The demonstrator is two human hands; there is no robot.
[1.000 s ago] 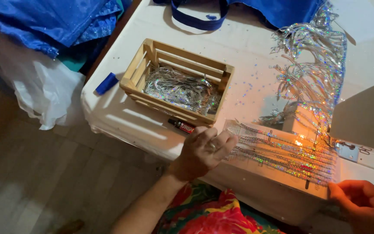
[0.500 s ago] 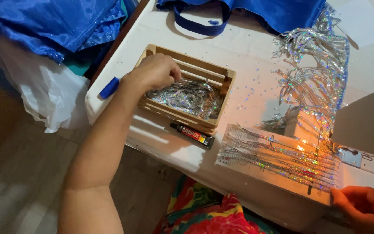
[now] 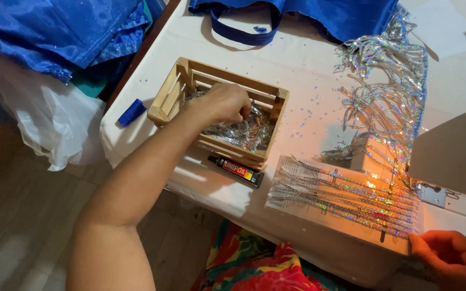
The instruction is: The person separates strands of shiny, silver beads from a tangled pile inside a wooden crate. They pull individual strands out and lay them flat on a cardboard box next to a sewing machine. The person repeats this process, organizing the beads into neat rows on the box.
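Wooden crate (image 3: 268, 110): small, slatted, on white table (image 3: 303, 64), part-filled with shiny silver strips (image 3: 238, 132).
Left hand (image 3: 219, 102): reaching into crate from near side, fingers curled down among silver strips; whether anything is pinched, cannot tell.
Right hand (image 3: 451, 258): at lower right, fingertips on near corner of white card (image 3: 297, 207), fingers loosely bent, thumb side hidden; a real grip cannot be told.
White card: flat on table edge, just right of crate, rows of holographic strips (image 3: 346, 196) laid lengthwise across it, warm orange light glinting at far right end.
Glue tube (image 3: 237, 170): black with red and yellow label, lying just in front of crate, between crate and card.
Holographic fringe (image 3: 389, 102): bunched beyond card, loose glitter specks scattered alongside.
Blue fabric (image 3: 55, 32): heaped at upper left, off table.
Blue bag strap (image 3: 244, 35): looped at far table edge.
Small blue piece (image 3: 131, 112): left of crate, near table edge.
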